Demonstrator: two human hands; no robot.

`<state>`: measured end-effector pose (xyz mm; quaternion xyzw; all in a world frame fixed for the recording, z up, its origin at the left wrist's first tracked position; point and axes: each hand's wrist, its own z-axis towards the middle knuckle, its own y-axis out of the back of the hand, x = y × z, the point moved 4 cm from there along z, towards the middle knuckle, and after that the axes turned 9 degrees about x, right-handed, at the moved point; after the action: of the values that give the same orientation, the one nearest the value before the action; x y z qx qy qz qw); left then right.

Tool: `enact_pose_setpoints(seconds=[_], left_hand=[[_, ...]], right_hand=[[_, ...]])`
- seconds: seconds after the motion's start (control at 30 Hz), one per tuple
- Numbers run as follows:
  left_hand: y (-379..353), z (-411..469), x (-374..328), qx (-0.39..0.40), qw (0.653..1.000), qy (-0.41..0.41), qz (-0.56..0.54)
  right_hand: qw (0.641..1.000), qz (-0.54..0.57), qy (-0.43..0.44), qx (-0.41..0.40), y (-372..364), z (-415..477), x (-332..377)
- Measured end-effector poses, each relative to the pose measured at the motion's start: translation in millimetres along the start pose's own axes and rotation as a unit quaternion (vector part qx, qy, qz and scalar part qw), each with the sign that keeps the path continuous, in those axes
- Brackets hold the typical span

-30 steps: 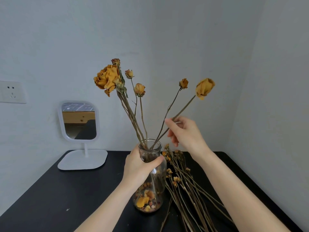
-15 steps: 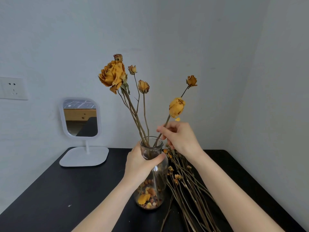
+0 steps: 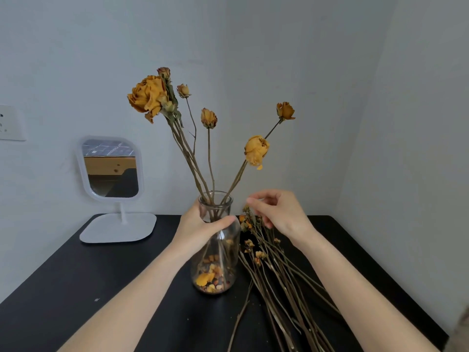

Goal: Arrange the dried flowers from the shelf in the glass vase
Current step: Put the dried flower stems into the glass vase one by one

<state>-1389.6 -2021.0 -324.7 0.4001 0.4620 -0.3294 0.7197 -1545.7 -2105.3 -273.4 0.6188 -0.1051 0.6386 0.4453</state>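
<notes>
My left grip (image 3: pixel 203 229) covers the shoulder of the clear glass vase (image 3: pixel 218 262). The loose brown dried stems (image 3: pixel 279 288) on the black counter (image 3: pixel 101 288) run off the bottom edge. The left edge cuts the white wall socket (image 3: pixel 11 123). Whether my right grip (image 3: pixel 281 212) touches those stems, I cannot tell.
</notes>
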Motion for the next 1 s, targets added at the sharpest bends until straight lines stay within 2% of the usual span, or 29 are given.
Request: enact_pose_setpoints(seconds=[0.2, 0.3, 0.37, 0.53, 0.63, 0.73, 1.0], left_hand=[[0.3, -20.6, 3.7, -0.103, 0.995, -0.008, 0.005], [-4.3, -53.7, 10.1, -0.176, 0.984, -0.004, -0.018], [-14.3, -79.0, 15.3, -0.186, 0.982, 0.006, -0.025], [-46.9, -117.6, 26.4, -0.142, 0.989, 0.043, -0.012], [-67.4, -115.2, 25.1, -0.030, 0.998, 0.063, 0.007], [-87.0, -104.4, 25.7, 0.070, 0.991, 0.099, 0.053], [-106.4, -84.9, 42.9, 0.111, 0.973, 0.179, 0.097]], right_hand=[[0.989, -0.137, -0.062, -0.010, 14.2, -16.3, -59.0], [0.977, -0.179, -0.115, 0.025, 18.1, -23.5, -90.3], [0.968, -0.198, -0.147, 0.052, 18.6, -27.7, -105.7], [0.955, -0.211, -0.177, 0.113, 2.8, -31.6, -118.2], [0.945, -0.233, -0.182, 0.138, -13.0, -29.3, -117.5], [0.930, -0.266, -0.198, 0.161, -25.9, -27.3, -119.1], [0.917, -0.255, -0.257, 0.165, -31.0, -27.1, -124.7]])
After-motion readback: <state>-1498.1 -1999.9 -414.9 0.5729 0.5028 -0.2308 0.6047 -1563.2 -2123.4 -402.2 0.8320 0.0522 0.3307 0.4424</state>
